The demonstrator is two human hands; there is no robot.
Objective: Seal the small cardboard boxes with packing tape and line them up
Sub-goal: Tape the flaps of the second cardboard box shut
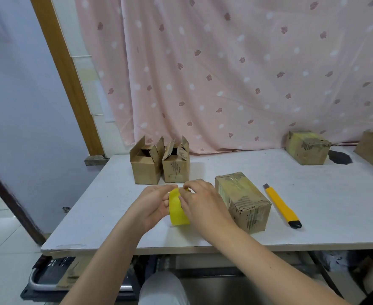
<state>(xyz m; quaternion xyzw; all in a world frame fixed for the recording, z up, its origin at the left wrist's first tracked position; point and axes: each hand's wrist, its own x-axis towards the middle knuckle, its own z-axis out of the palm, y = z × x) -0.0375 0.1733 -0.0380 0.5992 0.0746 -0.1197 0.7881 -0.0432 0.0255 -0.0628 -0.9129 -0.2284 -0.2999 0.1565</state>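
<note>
Head view: both hands clasp the yellow tape roll (178,209) at the near centre of the table (313,205) — left hand (153,204) cradling it, right hand (200,201) pinching at its top edge. A taped box (242,201) sits just right; two open boxes (160,164) wait farther back. If the tape end slips, it may restick — or tear.

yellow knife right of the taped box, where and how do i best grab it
Probably grip the knife around the middle of its yellow handle, coming from above with fingers across its width. It lies flat on the table, long and narrow, blade end pointing away, black end nearest you. The right hand is nearer, but both hands hold the tape.
</note>
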